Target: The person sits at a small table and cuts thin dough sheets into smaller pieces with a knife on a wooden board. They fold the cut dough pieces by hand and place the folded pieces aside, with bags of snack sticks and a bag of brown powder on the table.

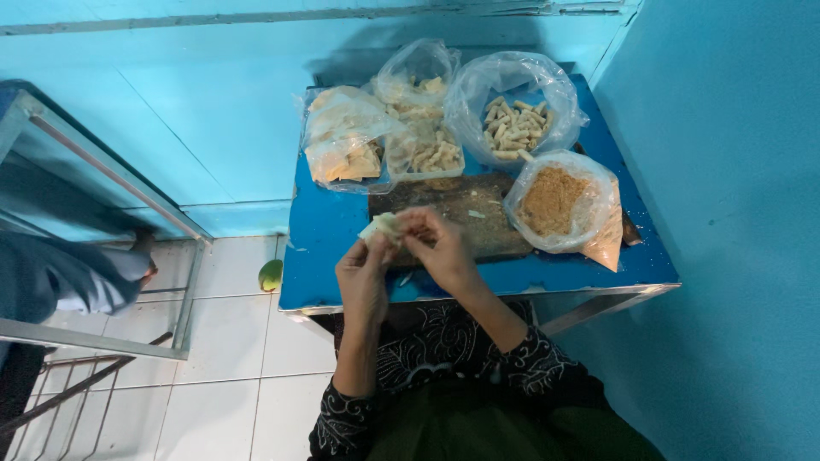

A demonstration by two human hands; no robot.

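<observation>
The left hand [363, 277] and right hand [440, 248] met above the near edge of the blue desk [320, 230], both grips pinched on a small pale folded pastry wrapper [381, 225]. It lay between the fingertips, tipped toward the left hand. Beyond it lay a dark wooden cutting board [478, 213] and a clear plastic bag of brown crumbs [559, 201] on the right.
</observation>
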